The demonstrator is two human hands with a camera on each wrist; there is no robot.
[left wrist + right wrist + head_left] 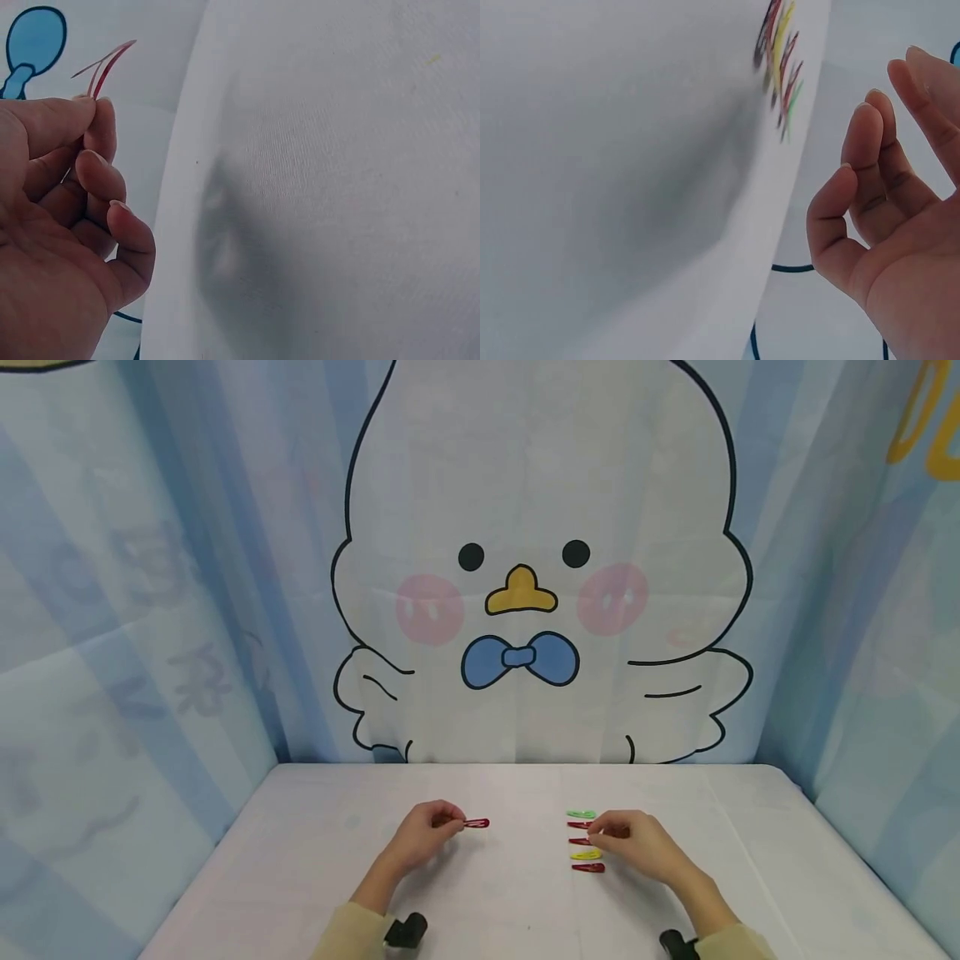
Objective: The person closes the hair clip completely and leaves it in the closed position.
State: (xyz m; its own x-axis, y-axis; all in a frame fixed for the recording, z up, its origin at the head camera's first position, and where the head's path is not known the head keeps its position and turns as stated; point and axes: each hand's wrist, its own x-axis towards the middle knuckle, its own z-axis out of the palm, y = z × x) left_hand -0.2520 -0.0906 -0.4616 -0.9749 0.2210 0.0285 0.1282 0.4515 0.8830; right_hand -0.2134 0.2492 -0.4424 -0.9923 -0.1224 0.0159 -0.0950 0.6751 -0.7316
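Note:
My left hand (423,835) pinches a red snap hair clip (477,823) between thumb and fingertips, above the left-centre of the table. In the left wrist view that clip's two layers stand apart, like a snapped-open clip. My right hand (636,843) hovers by a column of hair clips, its fingers loosely bent and nothing visible between them. From far to near run a green clip (581,814), a red clip (577,825), another red clip (578,841), a yellow clip (586,855) and a dark red clip (588,867). My right fingertips partly cover the middle ones.
A white cloth covers the table (300,877). Behind it hangs a curtain (525,460) printed with a white duck and a blue bow tie. More blue and white curtain encloses both sides. Black wrist devices (406,932) show at the sleeves.

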